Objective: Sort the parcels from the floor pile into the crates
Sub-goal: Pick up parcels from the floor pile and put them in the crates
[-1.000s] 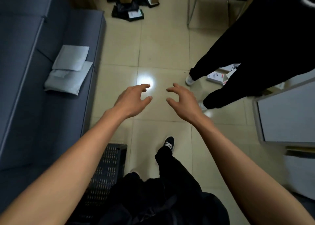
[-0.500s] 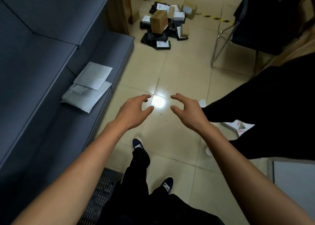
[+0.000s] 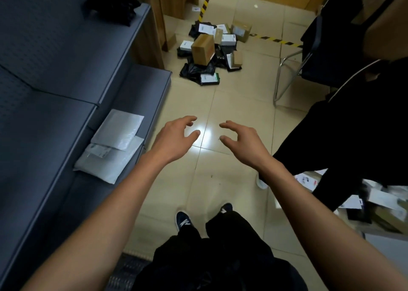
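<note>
Head view, only cam. Both hands seen mid-frame, held out over bare floor tile: left hand (image 3: pixel 174 139) and right hand (image 3: pixel 241 141), each w/ fingers loosely curled and spread, nothing held, nothing touched. Gap between them sits over a light glare on the tile.

Floor pile (image 3: pixel 209 52) found upper centre of frame, well apart from both hands, straight up-frame from the gap and slightly left of its centre. Made of black poly bags, small white-labelled boxes and one brown carton (image 3: pixel 203 49) standing on end on top, long axis roughly up-frame. A flat black parcel w/ label (image 3: pixel 209 79) lies at the pile's near edge, closest to the hands.

Key relation: pile is dead ahead, not to either side; neither hand is clearly nearer, left maybe marginally. Judged: approach phase, no pick begun; pile must be closed in on before any reach is possible.

Crates: dark slotted edge at bottom left (image 3: pixel 125 271) could be one, can't be confirmed. 2 grey mailers (image 3: pixel 114 145) rest on the grey sofa (image 3: pixel 55 96), centre left. 2nd person in black (image 3: pixel 353 123) at right edge, blurred boxes behind at lower right. Chair (image 3: pixel 313 54) upper right.
</note>
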`<state>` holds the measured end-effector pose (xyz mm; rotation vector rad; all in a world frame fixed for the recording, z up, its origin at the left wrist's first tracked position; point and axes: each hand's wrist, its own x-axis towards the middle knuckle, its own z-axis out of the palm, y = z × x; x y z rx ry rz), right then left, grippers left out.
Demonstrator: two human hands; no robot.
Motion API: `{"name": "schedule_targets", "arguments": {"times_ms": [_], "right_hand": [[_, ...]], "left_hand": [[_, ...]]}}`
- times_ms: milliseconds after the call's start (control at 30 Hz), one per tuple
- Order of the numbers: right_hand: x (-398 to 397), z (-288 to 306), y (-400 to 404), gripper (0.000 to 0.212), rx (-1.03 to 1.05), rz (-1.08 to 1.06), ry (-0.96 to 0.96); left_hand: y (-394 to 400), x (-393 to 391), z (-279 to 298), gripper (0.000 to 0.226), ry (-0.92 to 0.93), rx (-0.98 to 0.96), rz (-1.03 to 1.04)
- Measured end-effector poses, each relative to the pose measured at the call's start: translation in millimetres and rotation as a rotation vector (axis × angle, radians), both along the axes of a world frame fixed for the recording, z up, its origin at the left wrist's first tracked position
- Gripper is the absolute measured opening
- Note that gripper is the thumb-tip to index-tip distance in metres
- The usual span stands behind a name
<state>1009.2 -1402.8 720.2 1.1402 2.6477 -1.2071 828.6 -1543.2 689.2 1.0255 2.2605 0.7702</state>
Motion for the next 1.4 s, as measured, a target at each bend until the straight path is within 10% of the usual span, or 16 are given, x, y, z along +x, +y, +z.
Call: {"name": "schedule_targets", "arguments": {"times_ms": [1400], "right_hand": [[-372.2,-42.7,517.8,0.041,-0.1,-0.104,-0.008]], "left_hand": [[526.9,-375.9,-10.0,0.047,0.008,-0.109,-0.15]]}}
